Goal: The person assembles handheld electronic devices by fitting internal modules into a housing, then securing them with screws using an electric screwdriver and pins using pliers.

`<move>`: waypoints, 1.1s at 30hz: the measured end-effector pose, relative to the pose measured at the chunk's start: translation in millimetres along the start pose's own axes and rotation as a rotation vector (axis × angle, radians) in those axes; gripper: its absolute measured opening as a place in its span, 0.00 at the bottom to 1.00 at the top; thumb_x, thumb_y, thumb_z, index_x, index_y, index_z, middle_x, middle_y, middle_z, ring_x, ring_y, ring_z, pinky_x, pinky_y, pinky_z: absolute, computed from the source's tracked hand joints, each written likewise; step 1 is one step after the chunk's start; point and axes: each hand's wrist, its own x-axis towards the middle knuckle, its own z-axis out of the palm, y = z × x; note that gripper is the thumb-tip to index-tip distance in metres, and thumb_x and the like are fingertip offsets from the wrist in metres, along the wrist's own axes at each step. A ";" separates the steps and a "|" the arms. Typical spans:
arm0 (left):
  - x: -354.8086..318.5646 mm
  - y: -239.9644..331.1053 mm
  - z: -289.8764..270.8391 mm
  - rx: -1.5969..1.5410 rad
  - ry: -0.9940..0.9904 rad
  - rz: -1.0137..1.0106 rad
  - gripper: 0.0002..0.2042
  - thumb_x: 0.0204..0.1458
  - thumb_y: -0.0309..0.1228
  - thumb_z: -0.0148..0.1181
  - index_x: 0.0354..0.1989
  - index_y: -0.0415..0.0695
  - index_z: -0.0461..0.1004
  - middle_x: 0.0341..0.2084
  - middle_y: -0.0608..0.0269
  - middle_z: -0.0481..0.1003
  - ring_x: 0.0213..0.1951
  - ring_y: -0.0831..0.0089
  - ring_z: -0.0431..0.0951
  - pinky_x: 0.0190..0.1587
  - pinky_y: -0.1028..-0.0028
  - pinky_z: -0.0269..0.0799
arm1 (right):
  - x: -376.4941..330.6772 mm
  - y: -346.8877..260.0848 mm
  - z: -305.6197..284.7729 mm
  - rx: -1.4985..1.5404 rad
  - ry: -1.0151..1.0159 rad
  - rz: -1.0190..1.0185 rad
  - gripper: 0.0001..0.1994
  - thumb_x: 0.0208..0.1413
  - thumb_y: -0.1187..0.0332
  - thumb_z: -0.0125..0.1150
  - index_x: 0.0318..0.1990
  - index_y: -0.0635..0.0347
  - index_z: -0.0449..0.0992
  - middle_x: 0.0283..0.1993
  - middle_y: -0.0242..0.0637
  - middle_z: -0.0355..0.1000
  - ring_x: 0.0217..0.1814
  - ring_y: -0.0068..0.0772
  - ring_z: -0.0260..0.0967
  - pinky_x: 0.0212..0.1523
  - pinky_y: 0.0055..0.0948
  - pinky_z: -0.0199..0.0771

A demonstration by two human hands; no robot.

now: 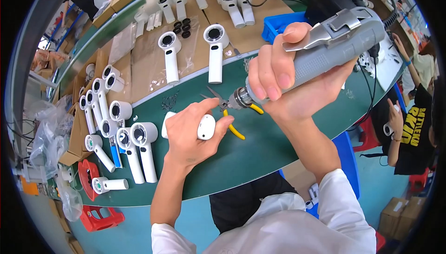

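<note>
Far to the left of both grips, about eight white plastic handheld-fan housings with round heads lie in a loose cluster on the green bench mat, and beside the lowest of them sits a red plastic tool holder. Behind that, beyond the left hand, two more white fan housings rest side by side on a brown cardboard sheet, with four small black rings further back; a scatter of small dark screws lies between that sheet and the hand. The left hand is clenched over one white fan housing part, pinning it flat on the mat just under the tool tip. Just right of that grip lie yellow-handled needle-nose pliers, partly hidden by the fingers and the tool's nose. The right hand is wrapped tightly around a grey electric screwdriver, held tilted with its metal chuck pointing down-left toward the held part. Behind this hand sit a blue plastic bin and some seven further fan housings. At the far right another person's hand holds a similar white part.
</note>
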 end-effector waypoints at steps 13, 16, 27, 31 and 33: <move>3.3 1.4 8.6 0.074 0.060 0.110 0.10 0.40 0.21 0.69 0.28 0.41 0.73 0.18 0.62 0.72 0.17 0.68 0.72 0.19 0.73 0.65 | -2.6 -2.3 3.5 0.053 -0.306 0.053 0.37 0.60 0.33 0.27 0.52 0.59 0.67 0.23 0.33 0.66 0.19 0.31 0.64 0.18 0.32 0.68; 1.8 -1.8 9.9 0.090 0.064 0.122 0.10 0.40 0.21 0.69 0.28 0.40 0.72 0.18 0.62 0.72 0.17 0.68 0.72 0.19 0.73 0.65 | -4.1 0.7 3.1 0.038 -0.298 0.077 0.37 0.59 0.33 0.26 0.50 0.59 0.67 0.23 0.33 0.66 0.20 0.31 0.64 0.19 0.32 0.68; 3.6 -1.4 9.9 0.143 0.081 0.127 0.10 0.41 0.20 0.68 0.29 0.39 0.71 0.19 0.63 0.72 0.17 0.68 0.72 0.19 0.73 0.64 | -4.2 -3.2 2.0 0.012 -0.327 0.067 0.38 0.58 0.31 0.25 0.50 0.58 0.66 0.24 0.33 0.66 0.21 0.32 0.65 0.20 0.33 0.68; 2.8 -0.9 11.0 0.150 0.078 0.125 0.10 0.42 0.20 0.68 0.29 0.40 0.71 0.19 0.63 0.72 0.17 0.69 0.72 0.19 0.72 0.63 | -5.4 -1.4 3.5 0.025 -0.302 0.100 0.39 0.57 0.30 0.26 0.49 0.59 0.67 0.22 0.33 0.66 0.21 0.32 0.65 0.21 0.33 0.68; 2.4 -1.4 10.9 0.161 0.075 0.124 0.10 0.42 0.20 0.69 0.29 0.40 0.71 0.19 0.63 0.72 0.17 0.68 0.72 0.19 0.72 0.63 | -7.2 -1.1 6.8 0.019 -0.269 0.102 0.39 0.57 0.30 0.27 0.47 0.59 0.68 0.22 0.33 0.66 0.20 0.32 0.65 0.20 0.33 0.68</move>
